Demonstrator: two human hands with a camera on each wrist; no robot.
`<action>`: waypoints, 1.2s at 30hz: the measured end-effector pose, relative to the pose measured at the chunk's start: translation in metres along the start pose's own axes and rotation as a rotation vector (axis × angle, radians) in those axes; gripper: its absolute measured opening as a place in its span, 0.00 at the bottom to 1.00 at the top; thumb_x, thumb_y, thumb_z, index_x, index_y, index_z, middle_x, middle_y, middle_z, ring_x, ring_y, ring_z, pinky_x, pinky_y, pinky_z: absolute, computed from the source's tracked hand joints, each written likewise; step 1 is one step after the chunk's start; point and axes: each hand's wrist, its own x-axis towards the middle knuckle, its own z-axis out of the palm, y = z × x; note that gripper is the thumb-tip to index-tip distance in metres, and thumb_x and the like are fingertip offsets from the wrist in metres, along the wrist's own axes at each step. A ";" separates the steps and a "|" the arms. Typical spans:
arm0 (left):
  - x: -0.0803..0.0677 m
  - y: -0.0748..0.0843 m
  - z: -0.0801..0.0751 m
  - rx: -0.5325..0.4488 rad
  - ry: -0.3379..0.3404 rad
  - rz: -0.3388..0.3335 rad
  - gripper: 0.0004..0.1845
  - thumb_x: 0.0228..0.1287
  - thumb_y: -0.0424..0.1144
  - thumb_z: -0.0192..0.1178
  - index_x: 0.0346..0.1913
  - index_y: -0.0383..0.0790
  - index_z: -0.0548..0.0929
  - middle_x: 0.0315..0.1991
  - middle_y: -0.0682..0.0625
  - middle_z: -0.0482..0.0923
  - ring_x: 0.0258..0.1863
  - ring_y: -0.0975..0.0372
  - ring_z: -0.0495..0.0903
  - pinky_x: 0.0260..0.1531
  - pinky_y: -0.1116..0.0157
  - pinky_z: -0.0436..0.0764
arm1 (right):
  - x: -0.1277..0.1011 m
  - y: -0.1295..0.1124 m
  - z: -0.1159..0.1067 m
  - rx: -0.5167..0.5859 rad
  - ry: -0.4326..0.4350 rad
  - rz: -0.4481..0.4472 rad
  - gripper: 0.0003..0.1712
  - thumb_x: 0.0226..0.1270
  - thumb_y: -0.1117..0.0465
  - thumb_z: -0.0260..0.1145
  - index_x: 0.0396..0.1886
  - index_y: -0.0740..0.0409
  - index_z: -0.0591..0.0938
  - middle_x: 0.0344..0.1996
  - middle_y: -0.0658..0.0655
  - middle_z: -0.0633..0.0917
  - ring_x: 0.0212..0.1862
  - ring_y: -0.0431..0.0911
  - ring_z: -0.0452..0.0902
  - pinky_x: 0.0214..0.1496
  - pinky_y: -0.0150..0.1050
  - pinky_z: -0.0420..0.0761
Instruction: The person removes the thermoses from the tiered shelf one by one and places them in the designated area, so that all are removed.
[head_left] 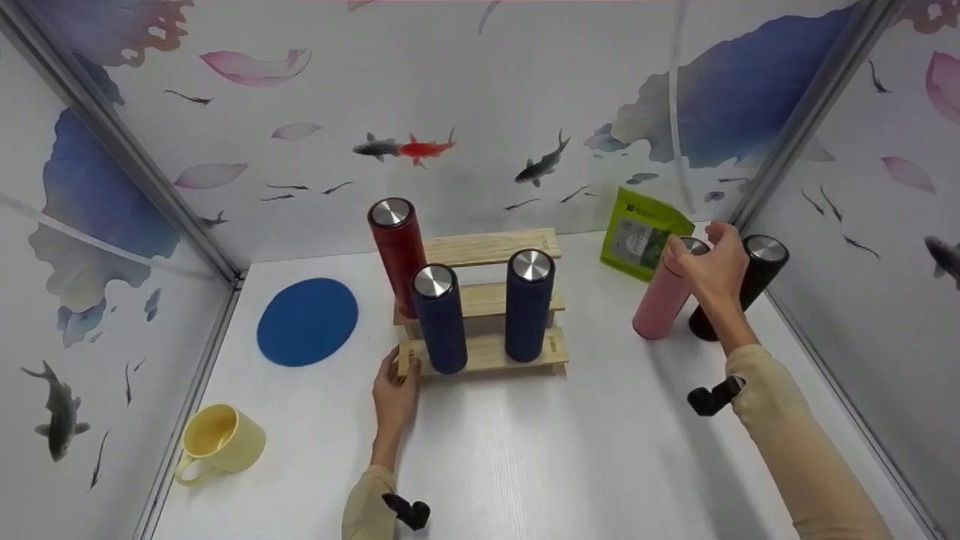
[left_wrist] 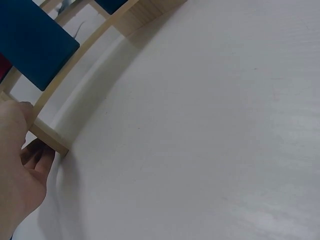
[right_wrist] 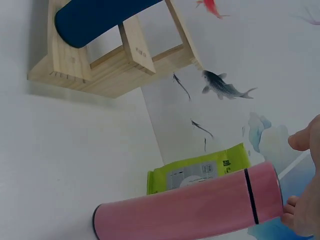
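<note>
Bottle (head_left: 658,306), pink, cylindrical and silver-topped, stands on the white table (head_left: 600,442), likely stiff, smooth and fairly heavy, best held round its upper body; the right grip (head_left: 716,266) spreads about its top, contact unclear, while the left grip (head_left: 395,391) pinches the near-left corner of the pale wooden tiered rack (head_left: 486,352). Beyond a black cylindrical bottle (head_left: 763,262) just rightward, the white side wall (head_left: 885,315) limits movement; more room shows leftward

— From the head?
— Looks forward and down, far enough back to frame the whole wooden stand (head_left: 486,352).
— From the left wrist?
— Skims close over the white tabletop (left_wrist: 175,130), catching the stand's front edge at upper left.
— And the right?
— Tilts sideways near the pink flask (right_wrist: 185,210); shares flask, stand and green pouch (right_wrist: 200,170) with the head.
</note>
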 end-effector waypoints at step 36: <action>-0.001 0.001 0.000 0.041 0.016 -0.024 0.31 0.73 0.48 0.62 0.74 0.44 0.70 0.62 0.40 0.79 0.54 0.54 0.81 0.56 0.55 0.80 | -0.030 -0.128 0.043 0.179 -0.297 -0.230 0.39 0.68 0.48 0.70 0.68 0.70 0.70 0.65 0.66 0.77 0.69 0.57 0.71 0.75 0.49 0.67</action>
